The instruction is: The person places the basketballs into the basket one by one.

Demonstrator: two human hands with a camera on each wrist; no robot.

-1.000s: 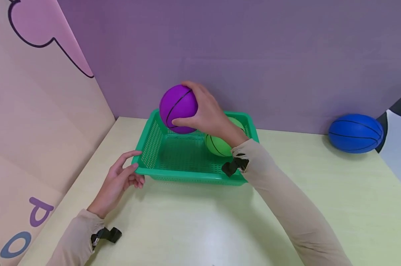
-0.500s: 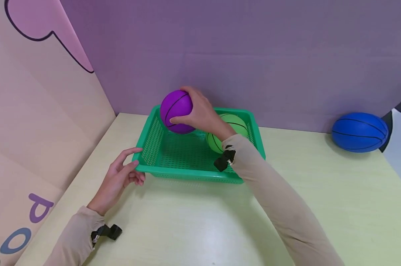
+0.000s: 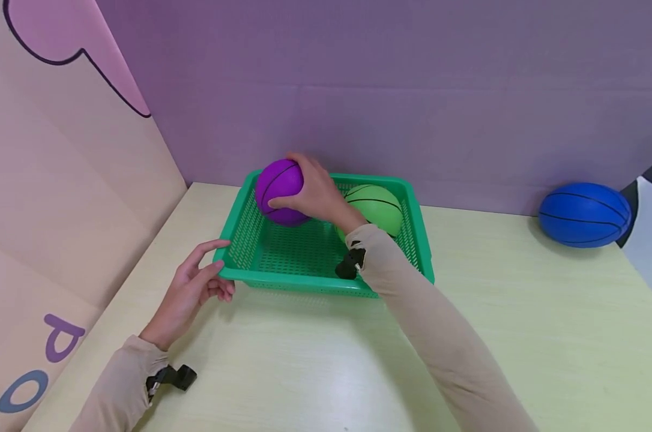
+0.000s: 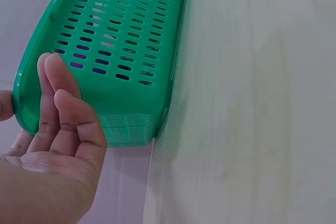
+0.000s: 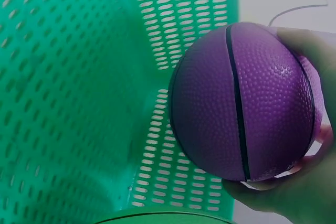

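Note:
A purple mini basketball [image 3: 276, 191] sits in the grasp of my right hand [image 3: 322, 193], thumb and fingers spread round its right side. It overlaps the back left part of a green plastic basket [image 3: 304, 284]. In the right wrist view the purple ball [image 5: 241, 103] shows against the perforated basket walls, its lower side just inside them. My left hand [image 3: 188, 294] holds the basket's front left corner, index finger and thumb at the rim. The left wrist view has the other fingers curled below that rim. A light green ball [image 3: 379, 207] lies in the basket's right half, partly behind my right wrist.
A blue ball [image 3: 585, 215] rests at the right back of the pale table [image 3: 304, 360], close to the purple back wall [image 3: 412, 90]. A pale side wall [image 3: 50, 180] with printed letters borders the table on the left.
My right hand has lowered the purple ball toward the basket and slightly left. More of the light green ball shows now. The left hand has stayed at the basket corner.

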